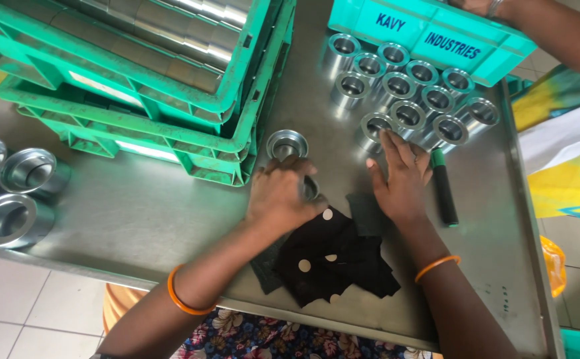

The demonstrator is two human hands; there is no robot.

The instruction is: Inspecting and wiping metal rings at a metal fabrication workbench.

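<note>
From the head camera, much is partly out of sight. The left hand [278,194] is curled, knuckles up, around a metal ring [310,188]; only a sliver of its rim shows at the fingertips, so its full shape cannot be made out. The stacked green crates [170,126] beyond this hand run off the top edge, and the metal cylinders [170,30] packed in the upper one are seen only through the rim and slats. Far to the left of this hand, a few larger steel rings [12,193] are cut by the frame edge. Another person's arm [556,30] enters at the top right corner, its hand mostly out of frame, behind a turquoise tray [429,36].

The left hand is closed with the wrist bent down, an orange bangle on the forearm. Just beyond its fingers stands a single steel cup [287,143], apart from the hand. The right hand [399,179] lies flat and open, fingers spread, holding nothing; its fingertips reach the nearest piece in a cluster of steel cups [409,93] standing open side up. A green marker [443,187] lies just to its right. Between and below the wrists sits a dark dotted cloth [333,259].

Everything rests on a grey steel desk [137,213] with a raised right edge; pale floor tiles [31,299] show below it.
</note>
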